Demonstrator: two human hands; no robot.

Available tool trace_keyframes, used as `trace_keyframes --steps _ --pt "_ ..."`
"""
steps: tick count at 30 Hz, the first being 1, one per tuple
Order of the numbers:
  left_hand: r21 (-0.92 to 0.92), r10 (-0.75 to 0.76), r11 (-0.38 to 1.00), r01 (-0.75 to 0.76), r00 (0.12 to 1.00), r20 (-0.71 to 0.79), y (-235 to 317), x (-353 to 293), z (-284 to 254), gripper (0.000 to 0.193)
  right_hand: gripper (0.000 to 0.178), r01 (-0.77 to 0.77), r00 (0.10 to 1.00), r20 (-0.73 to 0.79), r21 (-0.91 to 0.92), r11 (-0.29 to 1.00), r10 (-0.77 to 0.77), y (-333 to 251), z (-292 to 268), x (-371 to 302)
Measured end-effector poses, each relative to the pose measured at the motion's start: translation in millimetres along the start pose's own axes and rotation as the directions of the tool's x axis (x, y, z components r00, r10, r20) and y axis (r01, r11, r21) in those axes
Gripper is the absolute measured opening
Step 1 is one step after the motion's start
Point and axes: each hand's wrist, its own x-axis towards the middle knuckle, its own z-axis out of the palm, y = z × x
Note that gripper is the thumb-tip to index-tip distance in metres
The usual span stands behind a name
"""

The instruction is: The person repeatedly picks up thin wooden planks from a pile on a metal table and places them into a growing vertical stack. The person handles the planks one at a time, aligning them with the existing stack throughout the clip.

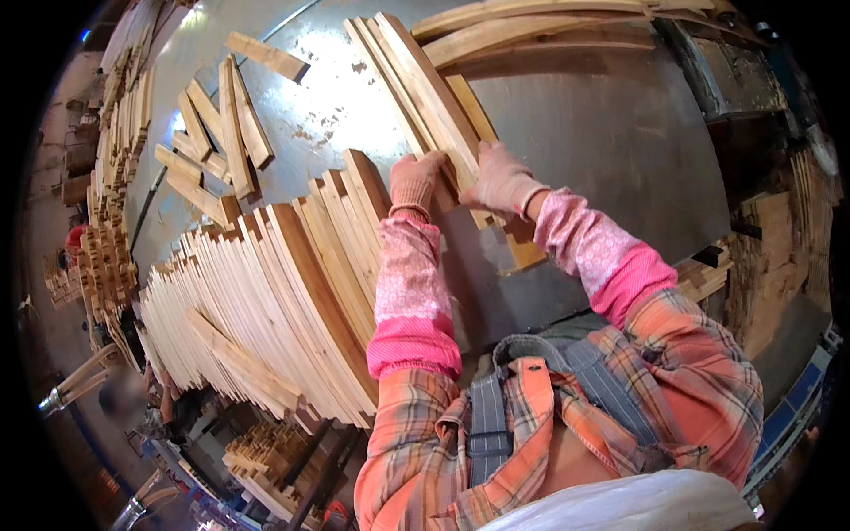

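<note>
A small bundle of long wooden strips (432, 97) lies on the grey metal table (611, 150), pointing away from me. My left hand (414, 184), in a pinkish knit glove, closes on the left side of the bundle's near end. On the right side, my gloved right hand (503, 182) grips the same bundle, thumb toward the near end. Another wooden strip (524, 251) shows beneath my right hand and runs under the bundle. Left of my left forearm, a long row of wooden strips (266, 301) stands side by side, with one loose strip (239, 358) across it.
Several short wood pieces (232, 133) lie scattered at the far left of the table. Longer curved boards (531, 35) rest along its far edge. More stacked wood (113, 221) stands at the left, where another person (159, 403) is near the row's end.
</note>
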Motion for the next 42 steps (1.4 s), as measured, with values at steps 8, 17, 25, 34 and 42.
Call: trace_keyframes --steps 8,17,25,34,42 --pt "0.192 0.021 0.981 -0.029 0.999 0.045 -38 -126 -4 0.045 0.066 -0.024 0.952 0.304 0.160 0.987 -0.027 44 25 -60" --pt "-0.004 0.054 0.998 -0.055 0.989 -0.135 -104 -136 18 0.055 0.065 0.125 0.869 0.489 -0.084 0.989 -0.069 26 18 -75" --pt "-0.213 0.008 0.977 -0.030 0.994 -0.106 -95 -136 25 0.046 0.063 0.107 0.889 0.452 -0.052 0.993 -0.072 51 30 -82" --pt "-0.496 0.080 0.859 -0.129 0.990 -0.120 -115 -118 20 0.044 0.117 0.164 0.980 0.149 -0.217 0.962 -0.133 -4 49 -78" --pt "-0.397 0.128 0.901 -0.176 0.981 -0.143 -114 -126 14 0.042 0.119 0.011 0.986 0.167 -0.132 0.991 0.011 9 43 -65"
